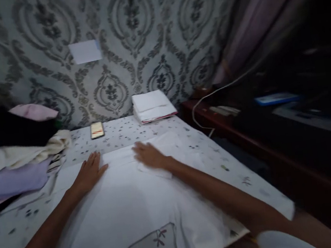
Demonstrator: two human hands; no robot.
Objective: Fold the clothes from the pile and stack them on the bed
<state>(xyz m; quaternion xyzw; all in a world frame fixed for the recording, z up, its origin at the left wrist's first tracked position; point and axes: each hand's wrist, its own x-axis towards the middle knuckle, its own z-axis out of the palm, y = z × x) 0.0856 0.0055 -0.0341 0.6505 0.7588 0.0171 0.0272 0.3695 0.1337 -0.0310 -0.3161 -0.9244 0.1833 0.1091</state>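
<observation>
A white garment (pixel 127 203) lies spread over the patterned bedsheet, its kind not clear from here. On its far left part rests my left hand (pixel 90 173), flat with the fingers stretched out. My right hand (pixel 149 155) lies on the far right part, palm down, fingers extended and slightly blurred. Neither hand grips anything. Some cloth is bunched and creased under and beside the right wrist, and the right forearm hides part of it.
Several clothes (pixel 19 161) are heaped at the left. A phone (pixel 97 130) and a folded white stack (pixel 153 106) lie near the patterned wall (pixel 110 78). At the right, a white cable (pixel 224 87) runs over a dark red wooden table (pixel 201 113).
</observation>
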